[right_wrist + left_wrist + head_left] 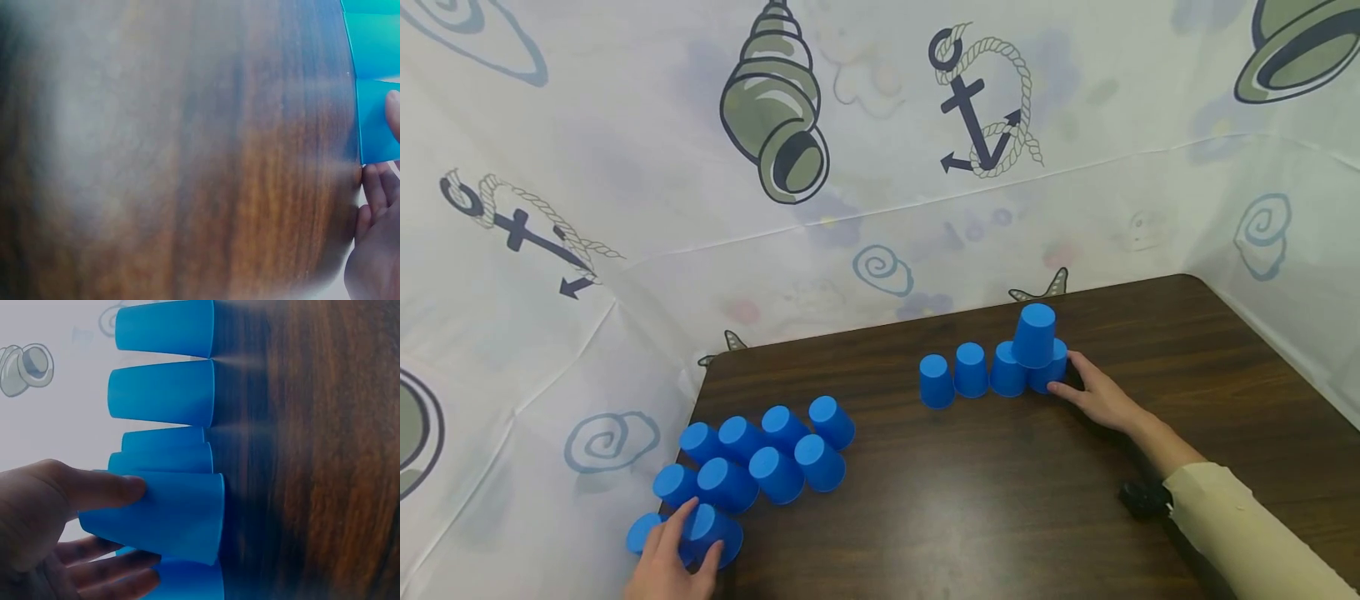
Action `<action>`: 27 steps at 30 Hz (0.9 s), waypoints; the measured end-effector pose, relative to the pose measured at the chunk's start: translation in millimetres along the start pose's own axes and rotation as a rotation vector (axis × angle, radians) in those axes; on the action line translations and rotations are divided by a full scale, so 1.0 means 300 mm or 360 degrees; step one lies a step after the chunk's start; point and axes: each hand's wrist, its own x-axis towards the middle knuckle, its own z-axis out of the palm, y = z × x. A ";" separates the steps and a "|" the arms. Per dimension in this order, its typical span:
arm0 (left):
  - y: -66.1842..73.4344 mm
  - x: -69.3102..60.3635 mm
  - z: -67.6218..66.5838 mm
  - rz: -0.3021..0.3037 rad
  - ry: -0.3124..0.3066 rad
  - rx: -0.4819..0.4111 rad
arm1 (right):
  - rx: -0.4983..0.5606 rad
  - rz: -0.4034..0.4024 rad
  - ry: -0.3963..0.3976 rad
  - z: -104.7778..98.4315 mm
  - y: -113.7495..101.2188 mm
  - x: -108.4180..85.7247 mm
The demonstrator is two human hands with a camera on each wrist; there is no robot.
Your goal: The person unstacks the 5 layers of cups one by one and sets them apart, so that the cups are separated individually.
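Upside-down blue cups stand in two groups. At the near left, my left hand (670, 557) has thumb and fingers round a cup (718, 537). The left wrist view shows the thumb of this hand (62, 512) on the near side of that cup (172, 515), which tilts slightly. Farther off, my right hand (1103, 398) holds the lower right cup (1049, 380) between thumb and fingers. One cup (1035, 335) rests on top of this one and its neighbour (1007, 373). Thumb and fingers of the right hand (381, 231) flank the cup's (375, 128) sides in the right wrist view.
Two more cups (936, 382) (971, 371) stand left of the stacked ones. Several others form rows (777, 475) beyond my left hand on the dark wooden table (940, 508). A patterned white cloth (880, 200) hangs behind. A small black object (1142, 498) is by the right sleeve.
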 end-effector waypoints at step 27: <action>0.100 -0.040 -0.129 0.0069 0.0114 0.0047 | 0.0003 0.0004 -0.0002 -0.004 -0.008 -0.006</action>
